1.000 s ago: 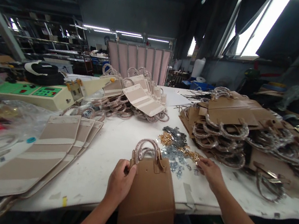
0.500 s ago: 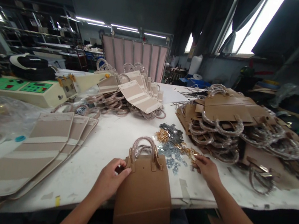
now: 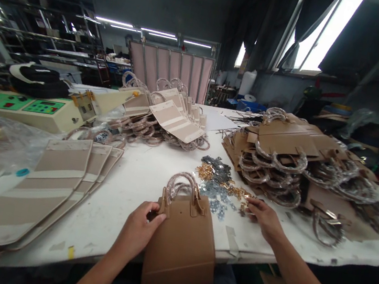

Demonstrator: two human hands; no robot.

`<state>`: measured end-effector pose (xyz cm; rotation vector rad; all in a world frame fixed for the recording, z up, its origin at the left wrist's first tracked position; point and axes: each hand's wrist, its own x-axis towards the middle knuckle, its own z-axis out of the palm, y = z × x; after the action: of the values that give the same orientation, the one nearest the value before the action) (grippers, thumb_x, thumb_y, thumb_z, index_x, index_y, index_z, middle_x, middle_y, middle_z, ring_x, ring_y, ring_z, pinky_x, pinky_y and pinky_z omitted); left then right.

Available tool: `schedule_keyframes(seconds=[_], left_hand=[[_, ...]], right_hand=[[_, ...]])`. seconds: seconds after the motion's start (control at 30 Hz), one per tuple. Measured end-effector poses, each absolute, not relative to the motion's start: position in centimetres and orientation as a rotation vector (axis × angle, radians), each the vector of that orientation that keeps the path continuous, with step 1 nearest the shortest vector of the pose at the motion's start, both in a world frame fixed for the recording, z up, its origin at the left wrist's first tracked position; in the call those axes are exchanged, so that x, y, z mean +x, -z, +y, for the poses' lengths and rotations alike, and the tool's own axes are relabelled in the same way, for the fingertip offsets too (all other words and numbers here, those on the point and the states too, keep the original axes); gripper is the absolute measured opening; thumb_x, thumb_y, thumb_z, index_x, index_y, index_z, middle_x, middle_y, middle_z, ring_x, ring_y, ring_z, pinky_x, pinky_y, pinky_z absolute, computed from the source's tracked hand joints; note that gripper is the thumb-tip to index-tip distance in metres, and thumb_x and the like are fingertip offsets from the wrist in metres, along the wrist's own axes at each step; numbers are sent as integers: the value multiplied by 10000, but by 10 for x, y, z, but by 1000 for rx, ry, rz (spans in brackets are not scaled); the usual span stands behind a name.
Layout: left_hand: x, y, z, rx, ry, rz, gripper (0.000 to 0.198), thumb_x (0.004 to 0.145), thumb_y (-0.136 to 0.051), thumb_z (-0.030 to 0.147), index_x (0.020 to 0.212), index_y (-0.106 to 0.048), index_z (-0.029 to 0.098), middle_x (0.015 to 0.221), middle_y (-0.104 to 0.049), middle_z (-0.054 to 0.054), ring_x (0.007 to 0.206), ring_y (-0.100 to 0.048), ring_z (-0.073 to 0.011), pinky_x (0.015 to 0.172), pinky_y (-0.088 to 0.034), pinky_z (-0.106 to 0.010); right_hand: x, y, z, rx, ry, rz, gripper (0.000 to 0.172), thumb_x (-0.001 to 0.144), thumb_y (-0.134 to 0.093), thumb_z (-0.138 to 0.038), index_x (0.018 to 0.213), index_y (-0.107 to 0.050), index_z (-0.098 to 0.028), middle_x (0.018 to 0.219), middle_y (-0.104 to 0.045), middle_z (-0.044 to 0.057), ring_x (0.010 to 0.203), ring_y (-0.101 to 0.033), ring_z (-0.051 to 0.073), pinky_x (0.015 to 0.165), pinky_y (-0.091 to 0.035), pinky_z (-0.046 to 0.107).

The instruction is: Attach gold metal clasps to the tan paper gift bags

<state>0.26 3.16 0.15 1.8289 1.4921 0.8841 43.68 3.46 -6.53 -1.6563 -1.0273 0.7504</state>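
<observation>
On my feed the left hand (image 3: 139,226) had its thumb and bent fingers closed on the upper left corner of a brown bag (image 3: 181,249), beside the handle base. The right hand (image 3: 266,219) was reached out over the table, fingertips drawn together at the near end of a trail of gold fittings (image 3: 237,191); I couldn't tell whether they had hold of a piece or only touched it.

The bag was at the table's near edge, handles up, its lower part in front of that edge above the lap. Its handles (image 3: 182,177) were already on and wrapped in clear film. A small dark hole (image 3: 180,212) showed in the front panel, and I saw no metal on that face, so I judged this bag's hardware as not yet fitted there.

Just beyond the bag lay a gold heap (image 3: 205,171) and grey metal pieces (image 3: 219,167), with plenty of both unused. Farther right, a pile of brown bags (image 3: 290,137) had handles on too; I couldn't make out whether their metal was in. To the left, beige-striped panels (image 3: 65,155) lay overlapped on the white table (image 3: 133,186), with more heaped behind.
</observation>
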Motion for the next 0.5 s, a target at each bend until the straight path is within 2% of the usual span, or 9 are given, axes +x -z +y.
schedule_keyframes(seconds=[0.1, 0.2, 0.4, 0.5], left_hand=[[3, -1, 31, 1810, -889, 1491, 270, 889, -579, 464, 903, -657, 206, 930, -712, -39, 845, -641, -219, 779, -489, -329], [3, -1, 30, 1780, -901, 1512, 282, 885, -587, 491, 837, -607, 214, 823, -663, -4, 784, -608, -198, 729, -469, -302], [8, -1, 29, 1749, -881, 1602, 373, 824, -656, 530, 708, -464, 232, 680, -509, 53, 677, -505, -165, 644, -386, -274], [11, 1, 29, 1760, -888, 1611, 425, 791, -690, 521, 673, -398, 235, 681, -482, 53, 674, -484, -163, 641, -371, -275]], right_hand=[[435, 61, 31, -1711, -672, -1196, 294, 701, -758, -426, 925, -815, -245, 942, -797, 51, 923, -719, 273, 808, -565, 361], [435, 61, 26, -1757, -581, -1294, 325, 767, -721, -454, 1004, -824, -257, 1027, -803, 48, 1002, -716, 286, 945, -542, 395], [438, 80, 19, -1824, -405, -1471, 290, 844, -639, -455, 998, -818, -287, 1061, -803, 25, 1021, -719, 285, 988, -535, 441], [441, 85, 15, -1852, -269, -1539, 275, 862, -592, -398, 997, -808, -293, 1145, -776, 31, 1127, -679, 290, 1041, -497, 453]])
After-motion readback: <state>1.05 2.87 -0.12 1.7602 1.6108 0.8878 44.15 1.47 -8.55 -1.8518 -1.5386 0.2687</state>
